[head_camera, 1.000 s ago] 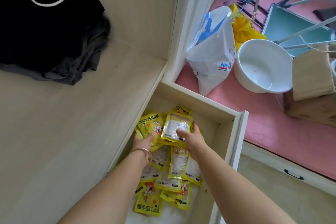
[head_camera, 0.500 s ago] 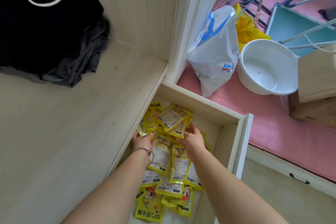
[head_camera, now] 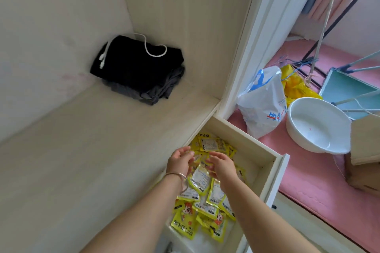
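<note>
Clothes (head_camera: pixel 139 68), black and soft, lie folded over a grey piece in the far corner of the pale wood-grain shelf (head_camera: pixel 82 160), with a white cord (head_camera: pixel 153 52) looped on top. Next we see the left hand (head_camera: pixel 180 162), a thin metal bangle (head_camera: pixel 178 176) on its wrist. Its grip is slack, fingers half curled, and it holds nothing. It hovers just above glossy yellow packets (head_camera: pixel 200 178) heaped in the open drawer (head_camera: pixel 249 141). The nearest packet bears a cartoon figure and bold characters that we read as 暖手宝. The white back labels are too fine to read. The right hand (head_camera: pixel 223 165) hovers beside the left, its grip equally loose and empty. Further right, on a pink mat (head_camera: pixel 329 201), stand a crinkled white plastic bag (head_camera: pixel 265 104) with blue and red writing we cannot read, and a smooth round white basin (head_camera: pixel 316 127).
</note>
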A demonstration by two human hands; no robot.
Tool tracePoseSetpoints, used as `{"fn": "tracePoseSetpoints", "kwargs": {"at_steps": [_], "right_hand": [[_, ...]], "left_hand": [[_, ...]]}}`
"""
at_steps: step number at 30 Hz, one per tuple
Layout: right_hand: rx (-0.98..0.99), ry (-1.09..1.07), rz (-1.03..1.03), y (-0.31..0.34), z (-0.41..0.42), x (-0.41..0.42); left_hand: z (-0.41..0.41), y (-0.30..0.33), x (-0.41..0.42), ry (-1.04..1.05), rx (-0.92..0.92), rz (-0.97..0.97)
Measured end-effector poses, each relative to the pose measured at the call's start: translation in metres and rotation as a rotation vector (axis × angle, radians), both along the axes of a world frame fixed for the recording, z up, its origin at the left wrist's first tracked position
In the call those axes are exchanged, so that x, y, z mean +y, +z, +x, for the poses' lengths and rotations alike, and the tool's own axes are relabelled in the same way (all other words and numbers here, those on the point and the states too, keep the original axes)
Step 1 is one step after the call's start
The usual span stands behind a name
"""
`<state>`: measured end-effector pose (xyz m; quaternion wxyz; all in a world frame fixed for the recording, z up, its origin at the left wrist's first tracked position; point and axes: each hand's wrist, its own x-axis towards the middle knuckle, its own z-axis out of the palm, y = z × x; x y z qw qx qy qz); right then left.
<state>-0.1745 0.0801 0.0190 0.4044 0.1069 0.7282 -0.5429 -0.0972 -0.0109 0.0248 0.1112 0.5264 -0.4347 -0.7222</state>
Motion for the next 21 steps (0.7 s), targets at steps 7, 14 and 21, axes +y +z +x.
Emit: {"fn": "tracePoseSetpoints", "kwargs": {"at_steps": [7,14,21], "right_hand": [[0.028,0.439,-0.091,0.056,0.093,-0.041],[-0.082,0.847,-0.047,0.072,0.245,-0.071],[-0.117,1.189,-0.022,0.077,0.418,-0.067]], "left_hand": [[0.118,0.057,-0.004,0.402,0.054,-0.098],[0.291,0.088,0.015,0.787,-0.001,-0.200],[0.474,0.086,0.063,1.145,-0.040,-0.202]]}}
